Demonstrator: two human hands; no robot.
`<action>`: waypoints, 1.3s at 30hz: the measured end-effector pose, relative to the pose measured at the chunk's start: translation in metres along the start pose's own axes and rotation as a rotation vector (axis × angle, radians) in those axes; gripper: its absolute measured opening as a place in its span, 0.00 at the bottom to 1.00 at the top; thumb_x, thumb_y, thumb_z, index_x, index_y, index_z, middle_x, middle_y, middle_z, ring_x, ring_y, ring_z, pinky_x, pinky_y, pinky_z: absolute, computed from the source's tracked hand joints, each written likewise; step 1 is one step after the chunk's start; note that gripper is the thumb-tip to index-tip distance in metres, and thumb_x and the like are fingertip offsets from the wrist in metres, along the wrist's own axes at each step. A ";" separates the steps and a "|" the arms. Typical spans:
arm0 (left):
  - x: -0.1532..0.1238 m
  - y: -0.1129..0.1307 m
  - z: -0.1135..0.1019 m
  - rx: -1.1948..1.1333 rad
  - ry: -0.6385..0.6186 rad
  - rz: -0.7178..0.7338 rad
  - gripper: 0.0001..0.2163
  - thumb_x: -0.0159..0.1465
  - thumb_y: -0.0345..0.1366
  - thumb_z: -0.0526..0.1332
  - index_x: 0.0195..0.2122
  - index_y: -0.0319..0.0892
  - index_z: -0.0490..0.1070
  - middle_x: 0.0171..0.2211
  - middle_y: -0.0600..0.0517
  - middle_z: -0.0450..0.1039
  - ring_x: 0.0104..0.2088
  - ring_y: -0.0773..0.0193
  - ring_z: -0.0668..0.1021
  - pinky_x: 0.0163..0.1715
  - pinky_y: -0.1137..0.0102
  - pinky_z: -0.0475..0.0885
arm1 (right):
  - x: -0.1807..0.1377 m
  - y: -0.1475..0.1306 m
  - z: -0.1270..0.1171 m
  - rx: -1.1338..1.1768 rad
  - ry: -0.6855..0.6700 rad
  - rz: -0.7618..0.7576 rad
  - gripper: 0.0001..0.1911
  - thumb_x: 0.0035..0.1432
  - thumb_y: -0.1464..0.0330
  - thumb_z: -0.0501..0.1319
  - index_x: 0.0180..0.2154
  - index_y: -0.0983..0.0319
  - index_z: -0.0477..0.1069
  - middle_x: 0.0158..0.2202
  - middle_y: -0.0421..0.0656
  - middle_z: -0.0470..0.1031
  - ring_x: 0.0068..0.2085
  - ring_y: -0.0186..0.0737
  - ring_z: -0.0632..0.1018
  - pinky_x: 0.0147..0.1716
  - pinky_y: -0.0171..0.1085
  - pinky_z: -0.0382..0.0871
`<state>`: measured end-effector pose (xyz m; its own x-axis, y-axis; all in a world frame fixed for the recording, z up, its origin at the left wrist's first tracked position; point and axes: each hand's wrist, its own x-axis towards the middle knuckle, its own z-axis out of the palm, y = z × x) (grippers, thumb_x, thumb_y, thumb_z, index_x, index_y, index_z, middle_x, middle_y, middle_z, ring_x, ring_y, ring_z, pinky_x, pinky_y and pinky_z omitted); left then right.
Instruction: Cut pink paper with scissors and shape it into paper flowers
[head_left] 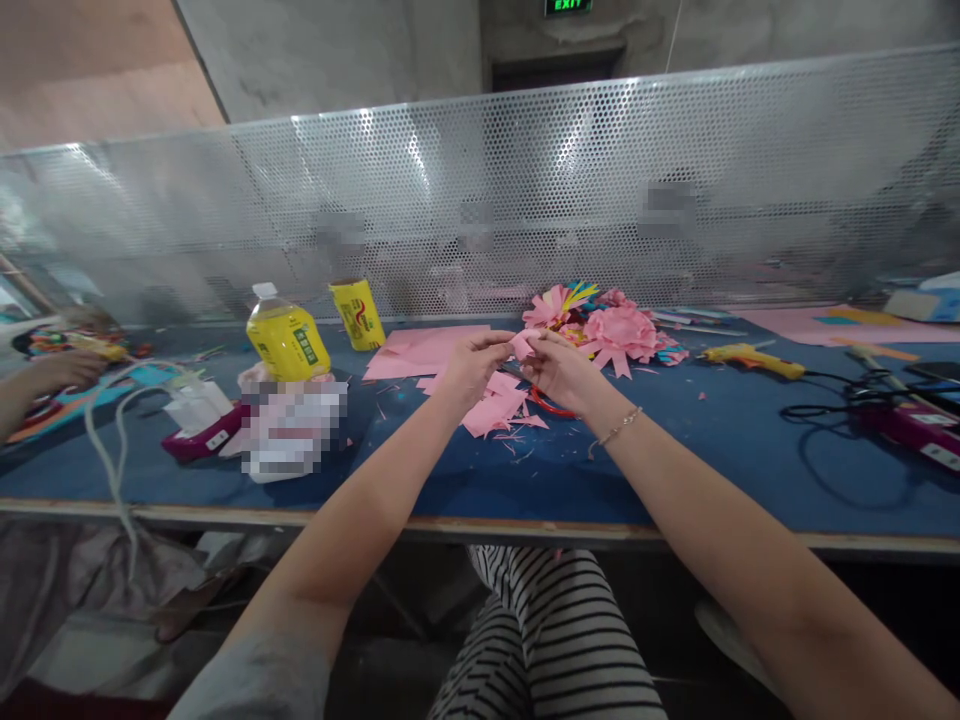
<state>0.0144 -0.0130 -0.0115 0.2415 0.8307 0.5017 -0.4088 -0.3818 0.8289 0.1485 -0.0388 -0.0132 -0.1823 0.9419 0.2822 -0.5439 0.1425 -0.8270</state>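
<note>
Between my two hands, just above the table, is a small piece of pink paper (523,344). My left hand (477,366) pinches its left edge with closed fingers. On the other edge, my right hand (561,372) is closed too, thumb and fingers on the paper. Pink paper scraps (495,408) lie on the table beneath the hands. A red loop (553,406), seemingly a scissors handle, shows partly below my right hand. Larger pink sheets (420,352) lie behind my left hand. Pink paper flowers (621,332) with yellow and blue strips are piled behind my right hand.
A yellow-liquid bottle (286,340), a yellow container (357,315) and a purple power strip (202,435) stand left. At right lie a yellow glue gun (754,360) and its cable. Another person's hand (64,372) is far left. A perforated metal panel (450,200) borders the back.
</note>
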 end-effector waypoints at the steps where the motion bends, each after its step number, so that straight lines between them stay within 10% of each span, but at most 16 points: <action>1: 0.000 0.000 0.000 -0.008 0.005 0.004 0.06 0.44 0.27 0.63 0.26 0.39 0.73 0.24 0.53 0.72 0.29 0.69 0.74 0.37 0.67 0.68 | 0.000 0.000 0.000 0.007 -0.005 0.003 0.06 0.44 0.70 0.62 0.28 0.59 0.66 0.24 0.34 0.69 0.24 0.26 0.69 0.26 0.29 0.65; 39: -0.003 0.010 0.001 -0.155 0.066 -0.152 0.12 0.48 0.24 0.62 0.34 0.37 0.65 0.23 0.56 0.67 0.24 0.75 0.70 0.29 0.74 0.66 | 0.002 -0.002 0.003 -0.106 0.146 -0.083 0.07 0.37 0.74 0.64 0.22 0.62 0.66 0.19 0.32 0.65 0.20 0.24 0.64 0.21 0.28 0.62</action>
<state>0.0101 -0.0191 -0.0044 0.2548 0.9005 0.3525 -0.5037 -0.1876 0.8433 0.1469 -0.0384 -0.0094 -0.0157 0.9587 0.2840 -0.4612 0.2451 -0.8528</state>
